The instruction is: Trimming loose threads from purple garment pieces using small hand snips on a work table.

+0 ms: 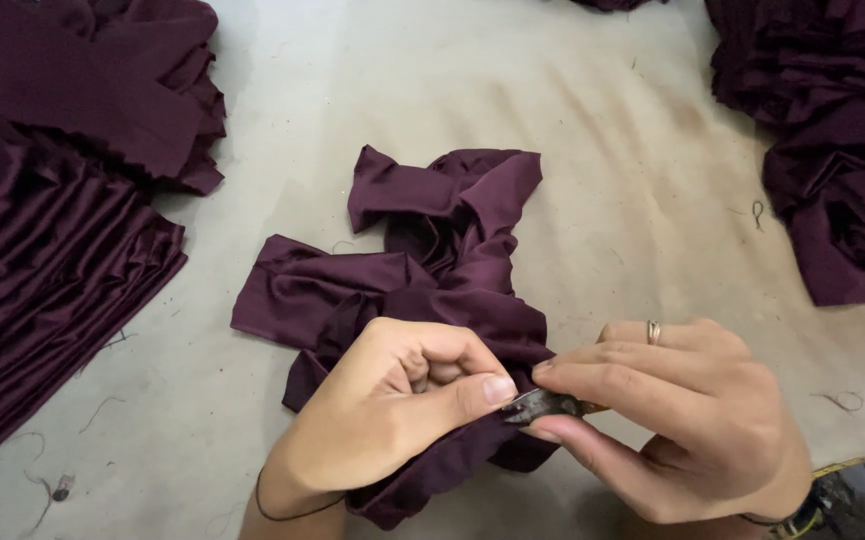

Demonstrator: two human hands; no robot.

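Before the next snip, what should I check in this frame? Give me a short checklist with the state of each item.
1. Left hand grips the dark purple cloth: ok.
2. Right hand pinches the small metal clipper: ok.
3. Clipper tip meets the cloth edge at the left thumb: ok.
4. Thread to be cut is visible: cannot tell, fingers hide it.
5. Left thumb clear of the blades: not ok, it sits right against the tip.
6. Stacks of cloth lie apart from the working piece: ok.

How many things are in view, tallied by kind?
Hands: 2, left hand and right hand
Snips: 1
Loose cloth: 1
Cloth stacks: 2, left stack and right stack
Ring: 1
Total: 7
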